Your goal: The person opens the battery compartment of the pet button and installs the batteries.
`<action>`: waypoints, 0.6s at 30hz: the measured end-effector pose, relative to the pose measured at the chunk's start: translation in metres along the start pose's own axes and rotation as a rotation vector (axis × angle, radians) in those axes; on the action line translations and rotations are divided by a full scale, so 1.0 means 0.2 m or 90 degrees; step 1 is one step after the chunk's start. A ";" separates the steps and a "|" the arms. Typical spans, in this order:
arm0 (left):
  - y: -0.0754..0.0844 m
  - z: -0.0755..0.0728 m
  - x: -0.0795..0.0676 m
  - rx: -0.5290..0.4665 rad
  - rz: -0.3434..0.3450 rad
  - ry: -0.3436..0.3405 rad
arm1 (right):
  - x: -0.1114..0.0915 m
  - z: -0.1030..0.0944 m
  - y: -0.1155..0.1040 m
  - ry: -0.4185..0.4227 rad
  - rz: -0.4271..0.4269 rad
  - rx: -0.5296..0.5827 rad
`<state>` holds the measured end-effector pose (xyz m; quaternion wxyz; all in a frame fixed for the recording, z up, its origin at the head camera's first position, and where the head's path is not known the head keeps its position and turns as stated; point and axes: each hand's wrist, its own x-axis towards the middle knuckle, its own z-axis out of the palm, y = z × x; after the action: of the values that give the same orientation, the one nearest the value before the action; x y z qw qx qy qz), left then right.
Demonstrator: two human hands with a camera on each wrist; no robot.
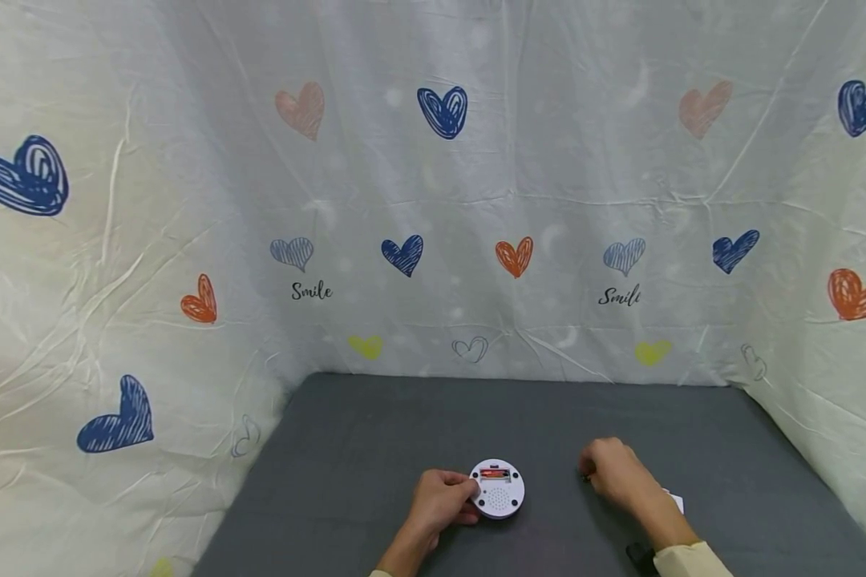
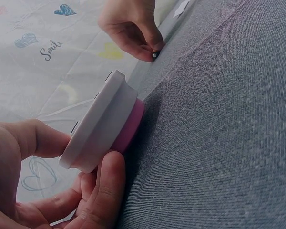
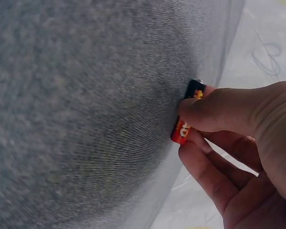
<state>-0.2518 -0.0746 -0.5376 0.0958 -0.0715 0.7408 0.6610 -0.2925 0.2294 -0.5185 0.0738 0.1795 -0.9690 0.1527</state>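
Note:
A round white battery-powered device (image 1: 499, 501) is tilted up off the grey table, its underside showing speaker holes and an uncovered battery slot. One red battery (image 1: 495, 474) lies in that slot. My left hand (image 1: 439, 501) pinches the device at its left edge, thumb on the underside and fingers beneath. From the side, in the left wrist view, the device's white rim (image 2: 100, 119) and pink lower part (image 2: 130, 125) show. Farther right, my right hand (image 1: 617, 473) pinches a black and red battery (image 3: 180, 132) between thumb and fingers, close to the table.
A white object (image 1: 675, 502) lies partly hidden behind the right forearm. Near the right sleeve is a black object (image 1: 641, 556), also partly covered. The grey tabletop (image 1: 375, 433) ends at a white curtain (image 1: 404, 176) printed with hearts.

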 end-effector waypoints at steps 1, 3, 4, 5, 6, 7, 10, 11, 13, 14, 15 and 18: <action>0.00 0.00 0.00 -0.001 0.001 0.000 | 0.00 0.00 0.00 0.001 0.003 0.002; 0.00 0.00 0.00 0.000 0.001 0.002 | -0.01 0.00 0.00 0.001 0.009 0.005; 0.00 0.00 0.00 0.002 0.000 0.004 | -0.01 0.00 0.00 0.000 0.012 0.006; 0.00 0.00 0.00 0.002 0.000 0.005 | -0.01 0.00 0.00 0.000 0.015 0.008; 0.01 0.00 0.00 0.004 -0.001 0.007 | -0.01 0.00 0.00 0.000 0.016 0.011; 0.01 0.00 0.00 0.006 -0.002 0.009 | 0.00 0.00 0.00 -0.001 0.018 0.012; 0.01 0.00 0.00 0.008 -0.002 0.011 | 0.00 0.00 0.00 -0.004 0.011 0.017; 0.01 0.00 0.00 0.008 -0.001 0.011 | 0.00 0.00 -0.01 -0.005 0.004 0.022; 0.01 0.00 0.00 0.010 -0.001 0.010 | 0.01 -0.01 -0.01 -0.001 -0.015 0.030; 0.01 0.00 0.00 0.010 -0.001 0.010 | 0.02 -0.02 -0.02 0.003 -0.026 0.039; 0.01 0.00 0.00 0.012 -0.001 0.010 | 0.02 -0.02 -0.03 0.009 -0.038 0.049; 0.01 0.01 0.00 0.016 -0.006 0.013 | 0.05 -0.05 -0.07 0.029 -0.054 0.084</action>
<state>-0.2514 -0.0731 -0.5361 0.0920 -0.0803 0.7498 0.6503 -0.2962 0.2162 -0.5039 0.0901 0.2213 -0.9465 0.2168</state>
